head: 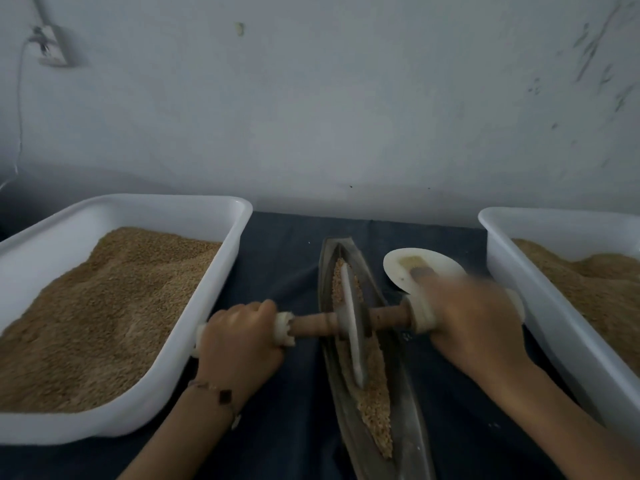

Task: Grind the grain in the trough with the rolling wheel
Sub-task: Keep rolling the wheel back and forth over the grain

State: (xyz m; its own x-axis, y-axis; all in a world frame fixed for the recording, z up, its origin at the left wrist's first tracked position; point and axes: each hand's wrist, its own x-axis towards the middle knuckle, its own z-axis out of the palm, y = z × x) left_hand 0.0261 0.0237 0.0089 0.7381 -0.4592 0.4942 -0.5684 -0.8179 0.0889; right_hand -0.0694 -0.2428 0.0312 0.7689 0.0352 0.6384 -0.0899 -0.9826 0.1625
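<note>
Both fists closed, left hand (239, 336) and right hand (474, 317), on the axle ends of the wheel (350, 323) standing mid-trough (408, 427), crosswise to its away-running length, grain (375, 403) mostly nearer.

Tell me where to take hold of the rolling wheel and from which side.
Grip the rolling wheel by its wooden axle, on the pale wrapped ends either side of the disc, one hand per end from above. The left hand and right hand do exactly that; the thin disc stands upright in the trough.
</note>
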